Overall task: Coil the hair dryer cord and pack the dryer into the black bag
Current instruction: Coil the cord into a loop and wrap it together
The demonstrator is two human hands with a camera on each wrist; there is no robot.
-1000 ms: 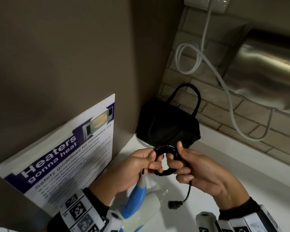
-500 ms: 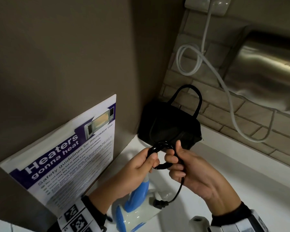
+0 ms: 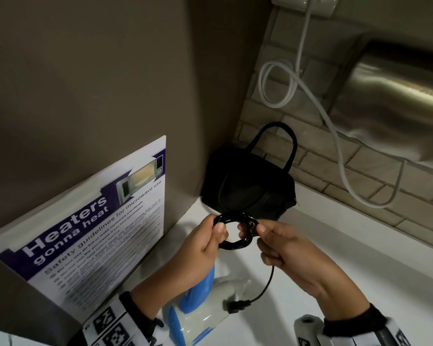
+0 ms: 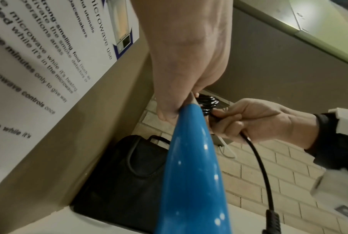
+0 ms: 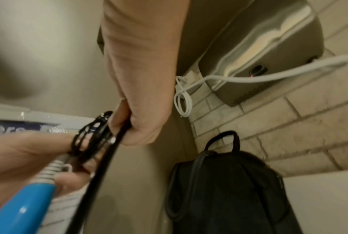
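A small black coil of cord (image 3: pixel 238 229) is held up between both hands, just in front of the black bag (image 3: pixel 250 191) that stands in the corner. My left hand (image 3: pixel 208 240) pinches the coil's left side and also holds the top of the dryer's blue handle (image 4: pixel 191 166). On the coil's right side my right hand (image 3: pixel 278 245) grips the cord (image 5: pixel 101 158). The loose tail hangs from that fist down to the plug (image 3: pixel 238 304). The white and blue hair dryer (image 3: pixel 198 313) hangs below my left hand, partly hidden by the wrist.
A microwave safety poster (image 3: pixel 90 233) leans against the brown wall on the left. On the tiled wall to the right hangs a steel dispenser (image 3: pixel 390 108), and a white cable (image 3: pixel 335 136) loops down from a socket. The white counter (image 3: pixel 360 258) stretches right of the bag.
Both hands have lifted the coil slightly toward the bag. The hanging tail has grown shorter and the plug has swung right, under my right hand.
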